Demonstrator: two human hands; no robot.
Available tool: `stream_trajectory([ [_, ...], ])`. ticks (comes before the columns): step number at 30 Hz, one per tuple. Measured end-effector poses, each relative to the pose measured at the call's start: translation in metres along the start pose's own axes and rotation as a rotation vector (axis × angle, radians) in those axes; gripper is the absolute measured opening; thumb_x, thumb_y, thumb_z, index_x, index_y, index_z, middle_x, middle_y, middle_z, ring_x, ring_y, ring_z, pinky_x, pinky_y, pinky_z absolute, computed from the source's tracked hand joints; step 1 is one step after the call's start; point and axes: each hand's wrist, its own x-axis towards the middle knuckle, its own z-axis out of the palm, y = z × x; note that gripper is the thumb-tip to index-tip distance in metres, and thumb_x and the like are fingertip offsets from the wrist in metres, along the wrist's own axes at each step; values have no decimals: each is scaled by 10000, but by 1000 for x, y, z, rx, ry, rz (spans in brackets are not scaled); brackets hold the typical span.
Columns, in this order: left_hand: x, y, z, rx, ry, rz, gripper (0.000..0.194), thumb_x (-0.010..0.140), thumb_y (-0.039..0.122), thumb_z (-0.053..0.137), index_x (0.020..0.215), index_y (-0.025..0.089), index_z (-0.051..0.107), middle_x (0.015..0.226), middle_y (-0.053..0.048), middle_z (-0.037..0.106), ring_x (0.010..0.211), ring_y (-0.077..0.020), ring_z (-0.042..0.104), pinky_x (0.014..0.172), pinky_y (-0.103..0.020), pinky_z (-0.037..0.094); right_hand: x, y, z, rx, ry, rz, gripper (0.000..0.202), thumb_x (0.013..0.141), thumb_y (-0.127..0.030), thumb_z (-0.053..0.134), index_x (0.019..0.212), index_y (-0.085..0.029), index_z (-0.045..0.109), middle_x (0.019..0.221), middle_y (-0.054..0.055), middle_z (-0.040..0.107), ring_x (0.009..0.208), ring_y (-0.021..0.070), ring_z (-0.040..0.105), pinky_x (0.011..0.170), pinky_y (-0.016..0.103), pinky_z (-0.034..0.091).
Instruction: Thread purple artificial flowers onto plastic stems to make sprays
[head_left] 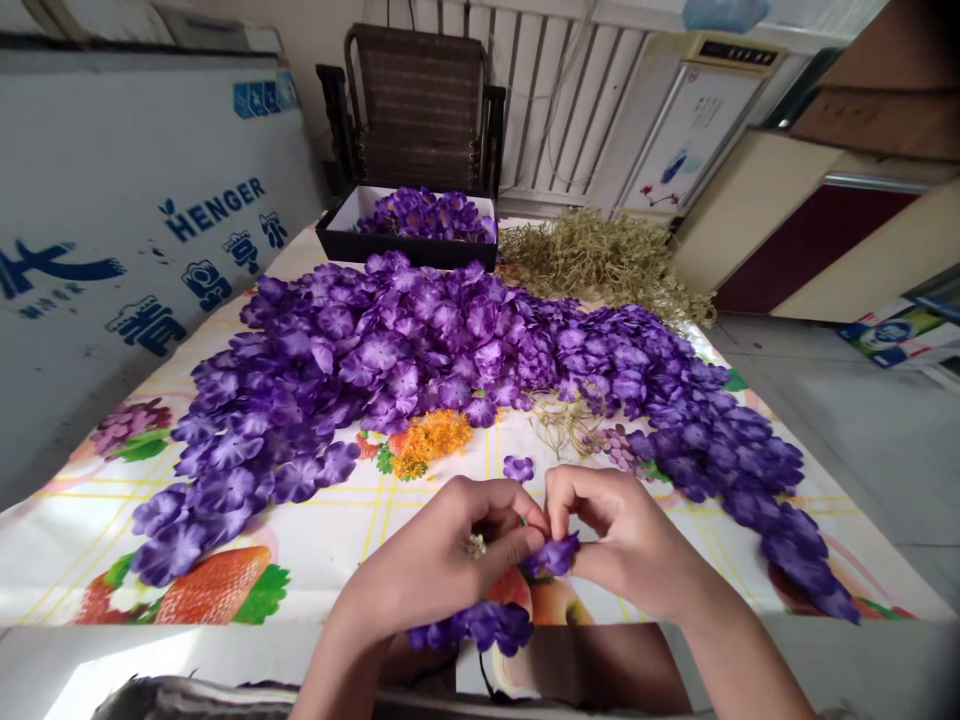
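Close to the table's near edge, my left hand (442,545) and my right hand (626,535) meet with fingertips pinched together. Between them is a purple artificial flower (553,556), its petals crumpled and partly hidden by the fingers. A small pale stem tip (476,545) pokes out at my left palm; how it is held I cannot make out. Below my left wrist lies a purple flower cluster (487,628) at the table edge. One loose purple petal piece (518,468) lies just beyond my fingers.
A large heap of purple petals (405,350) spreads across the printed tablecloth (315,540). Orange flower centres (433,442) form a small pile before it. Behind stand a black box (405,248) of finished-looking flowers and a tangle of dry yellowish stems (600,255). A chair (420,110) faces me.
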Motion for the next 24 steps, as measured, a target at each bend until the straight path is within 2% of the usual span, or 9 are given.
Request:
stream_trajectory([
  [6,-2,-1,0,-5,-84,-58,120,873,203,521,823,148,616,640,35,553,569,-90,461,524,-193,332,5,3,-1,19,-101,58,264,618,56,609,616,-189,508,663,-51,550,667,120,471,615,245,351],
  [8,-1,-1,1,34,-18,-28,129,881,211,511,803,154,597,650,32,554,586,-97,469,543,-202,342,7,4,-1,64,-60,37,276,642,41,653,660,-199,518,681,-63,537,676,111,472,620,229,362],
  [10,2,-3,3,56,87,21,141,896,216,490,790,161,566,683,22,574,622,-109,501,577,-212,368,7,4,2,141,-33,-17,325,650,-2,724,808,-233,558,787,-70,562,752,108,510,687,211,402],
  [13,9,-9,6,91,242,57,116,907,197,457,807,172,510,721,8,592,659,-130,553,601,-229,394,5,3,11,186,-43,-60,646,619,-118,830,1139,-330,512,1114,-50,578,1018,139,544,880,235,425],
  [14,11,-11,8,119,287,57,111,910,191,450,810,176,495,715,8,587,655,-135,557,594,-235,392,5,3,14,162,-25,-53,684,638,-151,829,1195,-347,483,1187,-38,563,1080,154,535,920,253,421],
  [16,14,-13,10,169,354,63,115,914,185,441,806,180,480,697,12,571,644,-140,550,588,-244,383,5,3,20,98,62,-30,529,753,-194,743,1196,-336,492,1175,-17,582,1073,162,556,911,274,442],
  [19,15,-13,12,174,382,91,140,927,193,433,795,182,476,663,25,548,606,-127,523,572,-239,368,8,4,24,59,193,-42,229,871,-190,578,1078,-287,561,976,-11,632,915,147,608,803,264,489],
  [21,14,-12,13,155,385,115,145,932,195,435,793,182,475,653,31,544,586,-116,509,557,-230,358,9,4,23,71,246,-62,187,877,-180,553,1038,-272,581,901,-17,629,855,136,616,769,248,496],
  [24,12,-9,14,109,390,152,140,936,200,445,802,180,483,669,32,554,593,-105,507,556,-220,355,10,3,21,132,309,-75,257,851,-173,590,1085,-279,579,923,-19,642,867,131,622,777,236,497],
])
